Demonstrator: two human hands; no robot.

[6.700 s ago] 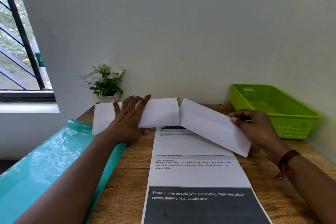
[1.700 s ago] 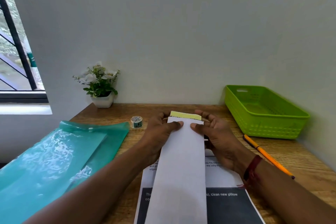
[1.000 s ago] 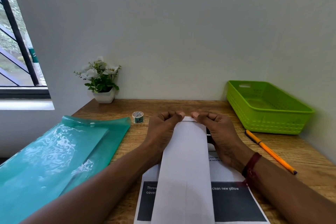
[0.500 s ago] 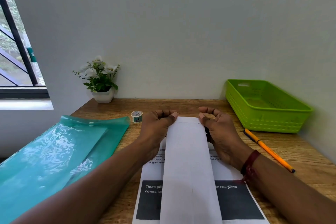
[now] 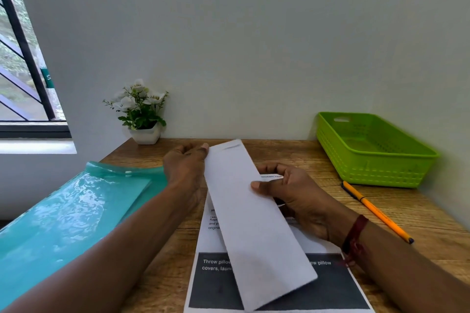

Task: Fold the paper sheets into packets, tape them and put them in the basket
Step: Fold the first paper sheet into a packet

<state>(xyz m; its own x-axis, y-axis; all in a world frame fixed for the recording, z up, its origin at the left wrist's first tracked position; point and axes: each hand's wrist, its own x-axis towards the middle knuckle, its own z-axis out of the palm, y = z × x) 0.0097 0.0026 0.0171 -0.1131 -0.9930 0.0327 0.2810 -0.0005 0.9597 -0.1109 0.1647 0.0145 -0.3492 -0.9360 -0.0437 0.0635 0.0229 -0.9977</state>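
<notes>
Partly hidden printed sheet (image 5: 216, 284) under folded paper (image 5: 249, 221); left hand (image 5: 184, 165) grips far end; right hand (image 5: 295, 193) pinches right edge.

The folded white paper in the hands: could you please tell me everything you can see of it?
The folded paper is a long, narrow white strip with a faint glossy mark near its far end. It slants over the printed sheet, near end to the right. The right hand pinches its right edge; the left hand holds its far left edge.
</notes>
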